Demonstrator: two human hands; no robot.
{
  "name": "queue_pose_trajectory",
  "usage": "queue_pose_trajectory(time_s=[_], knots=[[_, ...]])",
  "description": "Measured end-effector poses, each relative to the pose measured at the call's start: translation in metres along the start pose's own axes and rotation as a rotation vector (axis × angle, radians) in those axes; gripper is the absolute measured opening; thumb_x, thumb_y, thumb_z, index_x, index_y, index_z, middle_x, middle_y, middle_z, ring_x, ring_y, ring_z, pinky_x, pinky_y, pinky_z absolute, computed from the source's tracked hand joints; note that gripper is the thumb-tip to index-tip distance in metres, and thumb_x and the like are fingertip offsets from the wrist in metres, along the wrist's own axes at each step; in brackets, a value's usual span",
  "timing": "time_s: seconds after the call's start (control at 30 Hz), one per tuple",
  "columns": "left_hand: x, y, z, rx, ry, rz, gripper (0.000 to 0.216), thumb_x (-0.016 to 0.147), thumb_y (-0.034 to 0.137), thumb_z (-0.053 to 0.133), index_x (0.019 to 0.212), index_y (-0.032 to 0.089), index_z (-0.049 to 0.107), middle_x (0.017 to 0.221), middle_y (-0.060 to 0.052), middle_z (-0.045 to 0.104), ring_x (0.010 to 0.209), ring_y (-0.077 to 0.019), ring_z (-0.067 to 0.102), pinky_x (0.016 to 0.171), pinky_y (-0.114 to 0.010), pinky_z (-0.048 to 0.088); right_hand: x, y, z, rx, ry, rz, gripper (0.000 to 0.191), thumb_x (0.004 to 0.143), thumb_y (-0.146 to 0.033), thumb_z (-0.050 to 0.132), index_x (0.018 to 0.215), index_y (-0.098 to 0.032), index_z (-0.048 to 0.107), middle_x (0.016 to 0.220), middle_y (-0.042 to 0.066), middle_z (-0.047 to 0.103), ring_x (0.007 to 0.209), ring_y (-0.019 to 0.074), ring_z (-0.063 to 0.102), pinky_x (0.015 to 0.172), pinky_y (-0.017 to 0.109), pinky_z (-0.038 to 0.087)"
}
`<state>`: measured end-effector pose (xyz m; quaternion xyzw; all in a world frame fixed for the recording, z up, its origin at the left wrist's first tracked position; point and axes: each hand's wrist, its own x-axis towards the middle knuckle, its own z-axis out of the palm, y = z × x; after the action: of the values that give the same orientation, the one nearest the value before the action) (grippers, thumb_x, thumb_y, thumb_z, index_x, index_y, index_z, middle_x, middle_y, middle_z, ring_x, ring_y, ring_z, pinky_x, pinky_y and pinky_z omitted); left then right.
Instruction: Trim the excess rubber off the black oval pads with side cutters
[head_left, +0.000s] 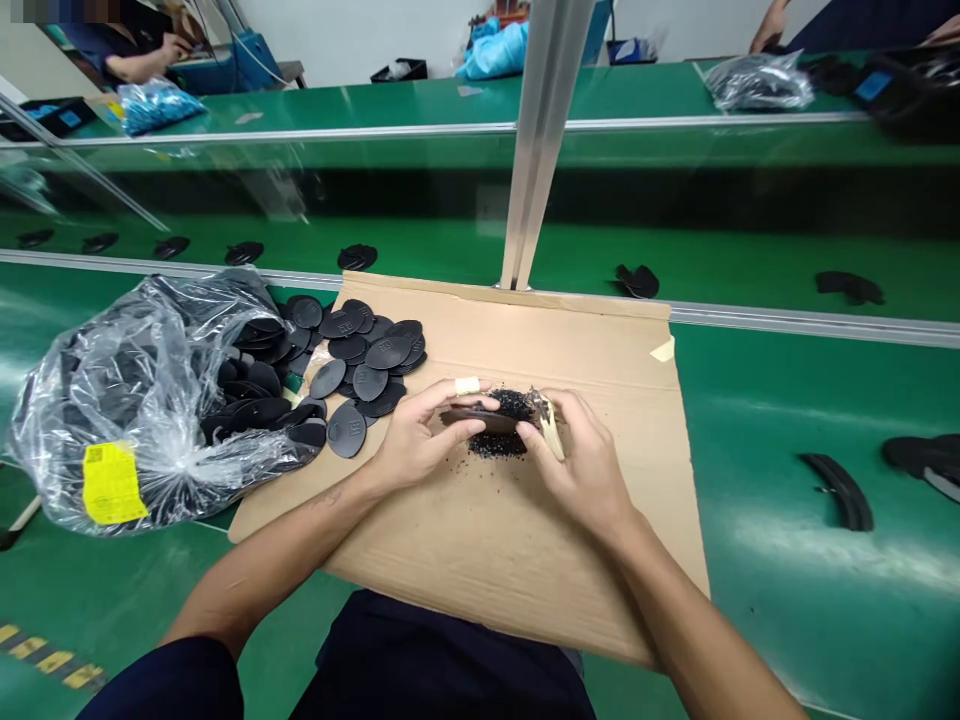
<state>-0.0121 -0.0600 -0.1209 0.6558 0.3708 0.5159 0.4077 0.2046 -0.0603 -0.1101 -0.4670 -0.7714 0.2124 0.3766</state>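
A black oval rubber-like piece (491,418) is pinched between the thumb and fingers of my left hand (420,435), one finger of which wears a pale band. My right hand (581,450) is closed around a small pale-handled tool (551,425) whose dark tip lies at the piece's right end. What kind of tool it is, I cannot make out. The right thumb rests close to the piece's edge. Below and behind the piece, black crumbs (499,445) are heaped on a cardboard sheet (480,540).
Many black oval pieces (371,380) lie left of my hands, beside a clear plastic bag (150,400) of more. A metal post (536,150) rises behind the cardboard. Black parts lie along the green strip beyond and on the right (840,490). Two people sit across.
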Motion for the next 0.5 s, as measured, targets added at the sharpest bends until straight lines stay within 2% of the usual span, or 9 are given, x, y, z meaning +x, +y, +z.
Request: queue_pose_trajectory(time_s=[0.13, 0.23, 0.27, 0.33, 0.4, 0.5], knots=[[0.0006, -0.0006, 0.0006, -0.023, 0.055, 0.007, 0.026, 0.091, 0.032, 0.078, 0.110, 0.014, 0.073, 0.104, -0.009, 0.080, 0.100, -0.0192, 0.078, 0.092, -0.029, 0.064, 0.0022, -0.0051, -0.0070, 0.170, -0.030, -0.064, 0.023, 0.097, -0.040, 0.065, 0.111, -0.024, 0.058, 0.105, 0.008, 0.070, 0.097, 0.0237, 0.067, 0.081, 0.036, 0.052], [0.0005, 0.0009, 0.0003, 0.005, 0.029, 0.071, 0.019, 0.093, 0.025, 0.075, 0.108, 0.015, 0.073, 0.103, -0.008, 0.079, 0.097, -0.0174, 0.078, 0.089, -0.027, 0.064, 0.0008, -0.0038, -0.0061, 0.118, -0.042, -0.187, 0.013, 0.098, -0.031, 0.062, 0.108, -0.024, 0.060, 0.100, 0.007, 0.071, 0.092, 0.0228, 0.065, 0.080, 0.037, 0.051], [0.0006, 0.0011, -0.0002, 0.049, 0.010, 0.109, 0.017, 0.094, 0.022, 0.072, 0.110, 0.016, 0.073, 0.104, -0.008, 0.079, 0.098, -0.0171, 0.077, 0.089, -0.027, 0.063, -0.0002, -0.0024, -0.0048, 0.059, -0.032, -0.230, 0.008, 0.099, -0.025, 0.057, 0.106, -0.023, 0.061, 0.097, 0.007, 0.071, 0.089, 0.0221, 0.064, 0.077, 0.036, 0.049], [0.0009, 0.0003, -0.0019, 0.214, -0.046, 0.214, 0.017, 0.095, 0.016, 0.067, 0.112, 0.017, 0.073, 0.105, -0.008, 0.078, 0.098, -0.0171, 0.076, 0.089, -0.028, 0.062, -0.0023, 0.0001, -0.0017, -0.083, -0.006, -0.321, 0.018, 0.098, -0.013, 0.048, 0.102, -0.023, 0.062, 0.093, 0.007, 0.072, 0.084, 0.0208, 0.061, 0.073, 0.036, 0.045], [0.0012, -0.0022, -0.0041, 0.438, -0.110, 0.326, 0.021, 0.095, 0.011, 0.063, 0.111, 0.018, 0.074, 0.101, -0.009, 0.077, 0.096, -0.0178, 0.073, 0.085, -0.030, 0.060, -0.0039, 0.0009, 0.0005, -0.183, -0.002, -0.404, 0.022, 0.096, -0.008, 0.047, 0.101, -0.023, 0.064, 0.091, 0.006, 0.072, 0.082, 0.0201, 0.058, 0.071, 0.035, 0.041], [0.0012, -0.0070, -0.0075, 0.637, -0.158, 0.401, 0.027, 0.093, 0.005, 0.057, 0.110, 0.017, 0.074, 0.096, -0.009, 0.076, 0.090, -0.0182, 0.069, 0.079, -0.031, 0.058, -0.0043, -0.0012, -0.0007, -0.120, -0.032, -0.440, 0.018, 0.095, -0.010, 0.053, 0.102, -0.022, 0.065, 0.093, 0.006, 0.073, 0.080, 0.0193, 0.059, 0.071, 0.035, 0.042]])
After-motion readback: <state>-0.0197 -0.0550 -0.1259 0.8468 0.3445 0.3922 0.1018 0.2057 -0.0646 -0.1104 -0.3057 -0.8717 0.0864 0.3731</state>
